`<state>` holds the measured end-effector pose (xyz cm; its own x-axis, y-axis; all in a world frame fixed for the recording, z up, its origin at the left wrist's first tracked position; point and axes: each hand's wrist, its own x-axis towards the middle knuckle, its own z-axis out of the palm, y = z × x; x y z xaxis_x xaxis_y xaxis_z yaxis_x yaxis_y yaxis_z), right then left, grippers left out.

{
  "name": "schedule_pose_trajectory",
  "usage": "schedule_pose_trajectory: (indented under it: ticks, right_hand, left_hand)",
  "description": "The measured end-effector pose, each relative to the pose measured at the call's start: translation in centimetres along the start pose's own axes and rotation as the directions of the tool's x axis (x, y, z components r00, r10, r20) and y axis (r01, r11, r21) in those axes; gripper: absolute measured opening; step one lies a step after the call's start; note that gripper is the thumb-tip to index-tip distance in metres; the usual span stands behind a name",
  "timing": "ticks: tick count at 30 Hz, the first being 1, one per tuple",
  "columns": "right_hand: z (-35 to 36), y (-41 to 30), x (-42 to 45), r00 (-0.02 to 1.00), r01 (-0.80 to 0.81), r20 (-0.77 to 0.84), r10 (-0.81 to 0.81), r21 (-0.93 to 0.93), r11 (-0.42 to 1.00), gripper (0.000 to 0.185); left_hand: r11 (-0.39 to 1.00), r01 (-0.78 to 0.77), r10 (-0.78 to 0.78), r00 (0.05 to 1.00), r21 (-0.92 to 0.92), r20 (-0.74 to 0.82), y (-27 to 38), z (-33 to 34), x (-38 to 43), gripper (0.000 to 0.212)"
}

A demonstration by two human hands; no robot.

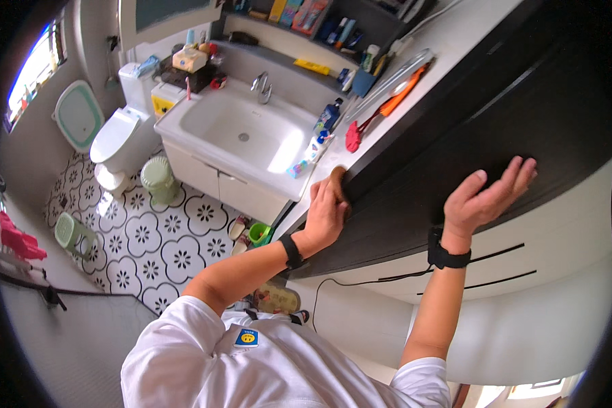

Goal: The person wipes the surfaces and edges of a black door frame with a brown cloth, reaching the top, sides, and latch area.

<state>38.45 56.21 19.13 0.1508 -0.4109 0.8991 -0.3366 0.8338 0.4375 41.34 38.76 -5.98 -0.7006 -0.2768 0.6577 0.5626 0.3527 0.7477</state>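
My left hand (325, 217) is closed around a brown, rounded, wooden-looking object (338, 179). Fingers cover much of it, so its exact kind cannot be told. It is at the edge where the white ledge (331, 164) meets a long dark surface (403, 173). Over that dark surface, further right, is my right hand (482, 196), palm turned up and fingers apart, with nothing in it. Whether its underside touches the surface cannot be told. Both wrists wear black bands, and a thin cable runs from the right one.
Left of the ledge is a white washbasin (219, 120) with a chrome faucet (261, 87). Bottles (328, 116) line its right rim. A red-ended item (353, 136) lies on the ledge. White drawers (500, 255) stand below the dark surface. A toilet (120, 132) and green bin (158, 178) occupy the patterned floor.
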Motion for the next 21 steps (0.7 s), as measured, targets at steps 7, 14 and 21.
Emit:
schedule_pose_trajectory:
  ticks: [7, 14, 21]
  right_hand:
    - [-1.6, -1.7, 0.3, 0.976, -0.197, 0.114, 0.185, 0.1, 0.975, 0.058]
    - [-6.2, -6.7, 7.5, 0.725, -0.679, 0.54, 0.427, 0.665, 0.31, 0.096]
    - [-5.5, -2.6, 14.0, 0.914, -0.313, 0.39, 0.113, 0.499, 0.808, 0.077]
  left_hand:
    - [0.939, -0.344, 0.344, 0.936, 0.015, -0.08, 11.9, -3.7, 15.4, 0.024]
    - [0.861, -0.24, 0.224, 0.97, -0.448, -0.09, 19.1, -6.4, 20.8, 0.023]
    - [0.702, -0.01, 0.282, 0.923, -0.713, 0.264, 24.3, -6.3, 22.9, 0.02]
